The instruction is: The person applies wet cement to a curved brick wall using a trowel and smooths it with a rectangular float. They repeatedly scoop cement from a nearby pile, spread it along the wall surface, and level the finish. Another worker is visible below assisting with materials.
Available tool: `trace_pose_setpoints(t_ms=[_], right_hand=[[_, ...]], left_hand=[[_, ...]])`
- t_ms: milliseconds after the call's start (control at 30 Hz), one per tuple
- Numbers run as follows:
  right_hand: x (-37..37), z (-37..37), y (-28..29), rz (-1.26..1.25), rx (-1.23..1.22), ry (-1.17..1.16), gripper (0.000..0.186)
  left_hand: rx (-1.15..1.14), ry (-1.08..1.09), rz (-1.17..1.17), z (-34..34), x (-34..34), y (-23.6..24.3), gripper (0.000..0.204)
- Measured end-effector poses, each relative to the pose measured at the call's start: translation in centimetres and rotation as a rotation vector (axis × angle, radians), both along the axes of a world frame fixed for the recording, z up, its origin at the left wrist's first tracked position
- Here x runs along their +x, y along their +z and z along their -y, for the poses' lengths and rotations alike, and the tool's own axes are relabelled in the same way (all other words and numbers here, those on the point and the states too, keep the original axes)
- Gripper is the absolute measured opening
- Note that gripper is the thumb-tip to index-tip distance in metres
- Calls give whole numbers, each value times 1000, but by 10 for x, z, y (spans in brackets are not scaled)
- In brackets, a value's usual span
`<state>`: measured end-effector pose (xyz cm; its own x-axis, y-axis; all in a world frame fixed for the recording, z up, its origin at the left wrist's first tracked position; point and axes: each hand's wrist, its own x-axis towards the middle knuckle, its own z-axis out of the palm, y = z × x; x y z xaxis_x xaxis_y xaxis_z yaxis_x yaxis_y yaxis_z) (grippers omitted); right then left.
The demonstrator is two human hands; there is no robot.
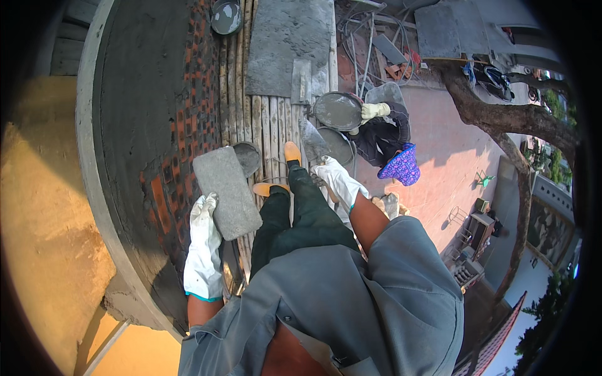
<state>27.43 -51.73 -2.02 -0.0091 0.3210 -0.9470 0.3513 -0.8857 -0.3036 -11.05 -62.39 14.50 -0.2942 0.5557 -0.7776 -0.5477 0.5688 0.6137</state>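
My left hand (204, 235), in a white glove with a teal cuff, is closed on the edge of a grey rectangular board (227, 193), its face rough and mortar-coloured. The board is held up beside a brick wall (179, 147) partly covered in wet grey mortar (141, 81). A round dark pan (248, 158) stands just beyond the board. My right hand (337, 180), gloved alike, is out to the right with its fingers curled; what they hold, if anything, is hidden. Below me, my yellow-orange shoes (292, 152) stand on a platform of poles (274, 125).
A co-worker in a purple patterned hat (401, 165) and cream gloves holds a round pan of mortar (337, 111) at the platform's right side. A mortar-smeared sheet (285, 47) lies farther along the poles, near another pan (226, 17). A tree trunk (495, 116) rises at the right.
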Motion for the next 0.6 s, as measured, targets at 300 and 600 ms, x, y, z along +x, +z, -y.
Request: trace_pose_setpoints(t_ms=[300, 600], right_hand=[[7, 3, -3, -163, -168, -232, 41], [25, 11, -8, -112, 69, -146, 40]], left_hand=[[-44, -3, 15, 0, 4, 11, 18], [-21, -33, 38, 7, 2, 12, 20]])
